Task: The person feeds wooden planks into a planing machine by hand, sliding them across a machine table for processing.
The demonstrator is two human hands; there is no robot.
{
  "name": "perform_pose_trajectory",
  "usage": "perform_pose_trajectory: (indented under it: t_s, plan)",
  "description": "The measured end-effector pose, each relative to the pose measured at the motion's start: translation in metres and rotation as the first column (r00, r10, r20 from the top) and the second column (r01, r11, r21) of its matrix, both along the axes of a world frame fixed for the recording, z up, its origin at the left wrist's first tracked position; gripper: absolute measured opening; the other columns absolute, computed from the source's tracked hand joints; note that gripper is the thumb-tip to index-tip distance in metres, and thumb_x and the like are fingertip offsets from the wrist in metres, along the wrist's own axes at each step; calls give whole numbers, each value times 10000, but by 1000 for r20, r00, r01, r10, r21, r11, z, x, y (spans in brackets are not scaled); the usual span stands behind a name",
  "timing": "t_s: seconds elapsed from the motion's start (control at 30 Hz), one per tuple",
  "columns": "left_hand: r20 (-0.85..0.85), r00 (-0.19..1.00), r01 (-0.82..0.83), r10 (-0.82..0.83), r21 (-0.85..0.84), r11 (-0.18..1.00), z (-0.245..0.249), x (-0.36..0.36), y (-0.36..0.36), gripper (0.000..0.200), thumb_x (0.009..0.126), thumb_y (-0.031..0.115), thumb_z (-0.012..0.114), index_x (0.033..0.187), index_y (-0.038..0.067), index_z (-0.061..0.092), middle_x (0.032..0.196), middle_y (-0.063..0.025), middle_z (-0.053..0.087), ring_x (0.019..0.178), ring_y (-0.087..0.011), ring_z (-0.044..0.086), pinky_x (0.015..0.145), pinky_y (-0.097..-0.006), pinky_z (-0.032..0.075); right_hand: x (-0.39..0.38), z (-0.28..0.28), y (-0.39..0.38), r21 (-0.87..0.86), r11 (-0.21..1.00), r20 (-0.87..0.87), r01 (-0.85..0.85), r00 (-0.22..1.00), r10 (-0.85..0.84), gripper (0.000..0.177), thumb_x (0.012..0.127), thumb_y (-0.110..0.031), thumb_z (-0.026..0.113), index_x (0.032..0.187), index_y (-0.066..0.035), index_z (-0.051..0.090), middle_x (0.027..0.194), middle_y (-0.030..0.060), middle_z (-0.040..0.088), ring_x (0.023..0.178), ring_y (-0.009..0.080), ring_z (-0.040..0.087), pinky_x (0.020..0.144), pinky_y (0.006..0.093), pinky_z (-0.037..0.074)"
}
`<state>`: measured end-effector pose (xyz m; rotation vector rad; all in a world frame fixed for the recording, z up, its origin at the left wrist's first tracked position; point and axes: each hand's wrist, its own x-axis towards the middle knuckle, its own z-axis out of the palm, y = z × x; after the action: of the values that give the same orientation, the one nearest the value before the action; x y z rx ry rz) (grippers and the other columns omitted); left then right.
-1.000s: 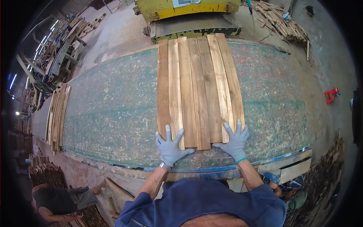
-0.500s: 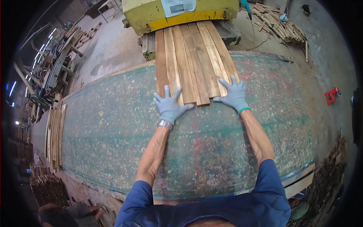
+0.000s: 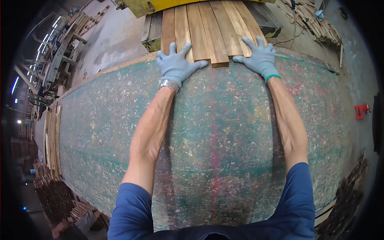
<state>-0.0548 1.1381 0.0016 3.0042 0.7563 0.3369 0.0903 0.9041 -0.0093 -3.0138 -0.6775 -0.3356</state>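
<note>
Several wooden boards (image 3: 202, 32) lie side by side, their far ends hidden under a yellow machine (image 3: 160, 5). One middle board sticks out a little nearer to me than the others. My left hand (image 3: 177, 66), in a grey glove, rests with spread fingers on the near left ends of the boards. My right hand (image 3: 258, 58), gloved in grey with a green cuff, lies with fingers apart at the near right ends. Both thumbs point inward along the board ends. Neither hand is wrapped round a board.
Beneath my arms stretches a worn green table (image 3: 216, 140), speckled with marks. Long boards (image 3: 52, 140) stand along its left edge. Scrap wood (image 3: 316, 24) is piled on the floor at back right. A red object (image 3: 362, 111) lies on the right. Part of another person (image 3: 68, 230) shows at lower left.
Both hands have moved forward with the boards, which now reach further under the yellow machine. My arms are more stretched out, and the view has shifted.
</note>
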Motion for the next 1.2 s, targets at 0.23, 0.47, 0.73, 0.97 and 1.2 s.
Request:
perform_pose_trajectory:
  t_s: [0.23,0.47,0.73,0.97,1.2]
  plan:
    - [-16,1000,-5,5,-1,1000,4,28,20,992,595,883,614,1429,359,496,1446,-115,412,1242,-450,366,1052,-536,305,26,6,23,-21,1000,-69,21,997,-23,977,647,-871,584,1484,-418,367,1527,112,344,1261,412,416,1011,491,361]
    - [-26,1000,-14,13,-42,999,2,53,41,1024,585,862,638,1456,353,462,1483,-127,380,1267,-464,352,1051,-536,313,52,2,45,-17,1000,-80,23,997,-24,1012,646,-875,578,1508,-404,335,1539,98,336,1295,417,398,1015,499,368]
    - [-83,991,96,-107,-124,988,6,57,39,1025,649,866,562,1509,343,368,1611,-222,161,1432,-585,-44,1082,-746,-61,43,1,64,-14,1000,-111,17,994,-18,959,734,-842,521,1535,-366,293,1631,149,160,1450,517,127,1168,580,169]
    - [-27,999,-36,34,-76,996,-15,91,41,904,784,839,418,1535,350,306,1623,-214,111,1424,-600,-42,1067,-757,-79,58,-11,81,-114,993,-72,-27,997,19,982,757,-852,462,1560,-343,219,1637,155,115,1466,519,30,1186,582,106]
    - [116,982,174,-147,-266,948,12,66,68,848,865,752,425,1552,279,272,1614,-201,168,1472,-489,71,1170,-619,34,-30,3,86,229,851,71,-472,880,469,751,829,-499,611,1429,-88,426,1420,268,430,1315,463,382,1084,554,343]
